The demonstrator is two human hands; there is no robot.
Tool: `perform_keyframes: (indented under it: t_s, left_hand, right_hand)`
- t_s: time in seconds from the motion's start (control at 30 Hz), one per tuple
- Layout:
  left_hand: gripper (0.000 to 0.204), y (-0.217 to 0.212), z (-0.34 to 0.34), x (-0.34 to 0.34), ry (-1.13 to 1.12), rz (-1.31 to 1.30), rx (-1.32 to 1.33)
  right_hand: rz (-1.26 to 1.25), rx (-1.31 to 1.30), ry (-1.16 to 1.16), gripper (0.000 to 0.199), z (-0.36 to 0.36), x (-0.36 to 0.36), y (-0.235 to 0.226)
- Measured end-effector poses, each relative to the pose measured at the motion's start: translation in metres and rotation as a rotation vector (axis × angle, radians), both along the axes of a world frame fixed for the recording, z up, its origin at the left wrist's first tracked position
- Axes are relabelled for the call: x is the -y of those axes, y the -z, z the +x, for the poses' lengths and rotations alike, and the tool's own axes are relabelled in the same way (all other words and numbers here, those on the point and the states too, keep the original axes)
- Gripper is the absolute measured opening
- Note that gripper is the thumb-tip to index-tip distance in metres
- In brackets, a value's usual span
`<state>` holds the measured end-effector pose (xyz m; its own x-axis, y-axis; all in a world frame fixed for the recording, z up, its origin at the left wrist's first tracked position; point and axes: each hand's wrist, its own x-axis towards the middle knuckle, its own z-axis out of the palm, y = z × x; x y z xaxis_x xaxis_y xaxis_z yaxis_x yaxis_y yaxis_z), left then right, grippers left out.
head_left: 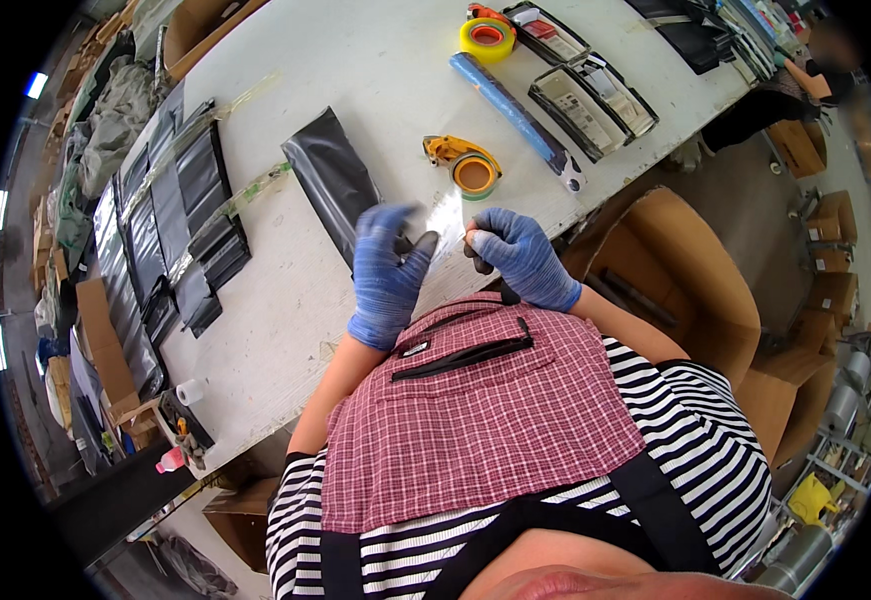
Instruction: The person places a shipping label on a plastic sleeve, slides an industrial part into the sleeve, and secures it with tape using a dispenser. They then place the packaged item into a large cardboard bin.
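Both my hands wear blue knit gloves with dark fingertips. At the table's near edge, my left hand (388,278) has its thumb apart from its fingers, which are slightly blurred; nothing shows gripped in it. My right hand (527,262) pinches the edge of a small shiny, whitish sheet (444,222), too glared to name more exactly. That sheet lies between the two hands, beside the left thumb. Behind my left hand a black plastic packet (330,168) rests on the table. An orange tape dispenser (452,152) with a tape roll (473,175) sits just beyond the sheet.
Black plastic packets (177,205) lie on the white table (255,345) at left. Farther off are a blue-wrapped tube (510,112), a yellow tape roll (486,40) and black-edged trays (580,110). An open cardboard box (690,255) stands at right. Another person (755,115) is at the far right.
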<state>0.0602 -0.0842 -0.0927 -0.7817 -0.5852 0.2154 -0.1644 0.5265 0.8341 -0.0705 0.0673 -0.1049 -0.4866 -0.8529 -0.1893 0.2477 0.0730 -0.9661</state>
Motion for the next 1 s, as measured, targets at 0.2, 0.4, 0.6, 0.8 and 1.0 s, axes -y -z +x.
perform_keyframes:
  t_s: [0.2,0.4,0.6,0.8,1.0]
  left_hand:
    - [0.026,0.009,0.006,-0.002,0.248,0.697,0.014]
    - [0.023,0.009,0.013,0.009,0.223,0.762,0.092]
    - [0.016,0.002,0.024,0.045,0.129,0.874,0.241]
    - [0.01,0.064,0.059,0.131,-0.091,0.089,0.159]
    - [0.014,0.113,0.057,0.199,-0.031,-0.424,-0.16]
  right_hand:
    - [-0.033,-0.301,-0.059,0.015,0.004,0.006,0.011]
    - [-0.021,-0.609,-0.01,0.008,0.012,0.014,0.001]
    - [0.134,-0.841,-0.003,0.01,0.001,0.002,0.016]
    - [0.782,-0.913,0.193,0.019,-0.06,-0.087,0.093]
    - [1.112,-0.763,0.268,0.023,-0.068,-0.167,0.14]
